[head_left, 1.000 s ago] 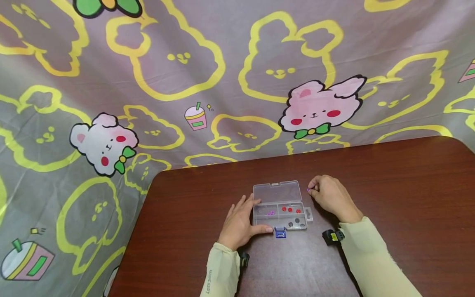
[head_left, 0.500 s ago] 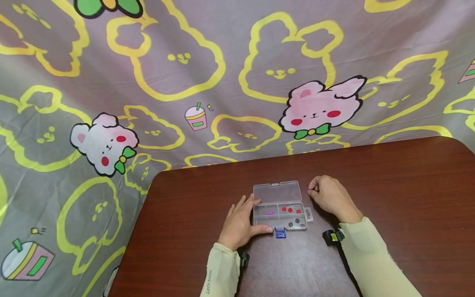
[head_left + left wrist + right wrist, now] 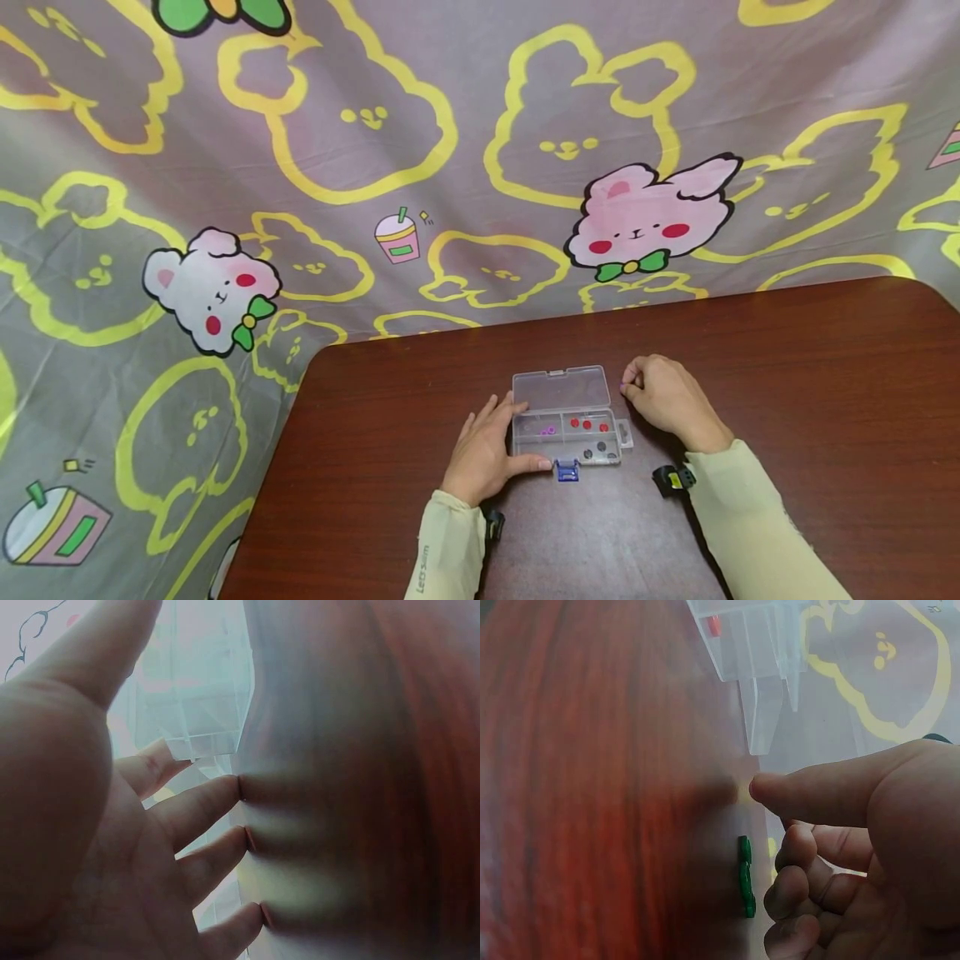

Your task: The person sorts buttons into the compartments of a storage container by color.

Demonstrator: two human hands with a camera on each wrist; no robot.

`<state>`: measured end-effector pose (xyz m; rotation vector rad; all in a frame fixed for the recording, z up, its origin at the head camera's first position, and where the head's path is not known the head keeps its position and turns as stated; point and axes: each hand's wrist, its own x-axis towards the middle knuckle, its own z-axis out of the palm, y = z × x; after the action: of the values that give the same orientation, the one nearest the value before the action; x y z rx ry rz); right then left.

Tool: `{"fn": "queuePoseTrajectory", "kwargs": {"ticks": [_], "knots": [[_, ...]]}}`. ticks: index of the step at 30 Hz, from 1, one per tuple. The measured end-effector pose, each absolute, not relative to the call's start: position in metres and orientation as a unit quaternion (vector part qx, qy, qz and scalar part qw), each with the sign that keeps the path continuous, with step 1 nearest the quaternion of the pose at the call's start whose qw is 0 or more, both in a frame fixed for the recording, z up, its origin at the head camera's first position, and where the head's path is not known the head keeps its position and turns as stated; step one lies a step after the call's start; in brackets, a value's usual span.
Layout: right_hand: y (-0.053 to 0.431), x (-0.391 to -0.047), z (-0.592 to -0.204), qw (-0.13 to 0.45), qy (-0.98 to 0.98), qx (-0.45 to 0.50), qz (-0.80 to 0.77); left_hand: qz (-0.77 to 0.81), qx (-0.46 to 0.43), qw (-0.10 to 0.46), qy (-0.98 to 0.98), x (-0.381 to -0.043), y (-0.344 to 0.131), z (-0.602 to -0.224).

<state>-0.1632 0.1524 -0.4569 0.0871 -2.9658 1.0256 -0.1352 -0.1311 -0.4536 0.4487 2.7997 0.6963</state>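
Note:
A clear plastic compartment box (image 3: 566, 437) lies on the table with its lid (image 3: 561, 389) folded back. My left hand (image 3: 483, 446) braces its left end, thumb along the front edge and forefinger near the hinge; the other fingertips touch the table in the left wrist view. Inside are purple pieces (image 3: 548, 431) at back left, red round pieces (image 3: 587, 425) at back right and dark round pieces (image 3: 601, 447) at front right. Right of the lid, my right hand (image 3: 671, 400) pinches a small purple piece (image 3: 622, 385) between thumb and forefinger, low over the table.
Small green pieces (image 3: 745, 877) lie on the table beneath the right hand, hidden from the head view. A blue latch (image 3: 567, 471) hangs off the box's front, and a clear hanging tab (image 3: 625, 433) sticks out on the right. Patterned cloth (image 3: 465, 167) rises behind the table.

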Motion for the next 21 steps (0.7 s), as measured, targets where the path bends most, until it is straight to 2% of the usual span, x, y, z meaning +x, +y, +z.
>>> {"fn": "queuePoseTrajectory", "kwargs": {"ticks": [21], "knots": [[0.1489, -0.1599, -0.4479, 0.024, -0.942, 0.039, 0.332, 0.239, 0.151, 0.111, 0.953, -0.1349, -0.1307, -0.4537]]}}
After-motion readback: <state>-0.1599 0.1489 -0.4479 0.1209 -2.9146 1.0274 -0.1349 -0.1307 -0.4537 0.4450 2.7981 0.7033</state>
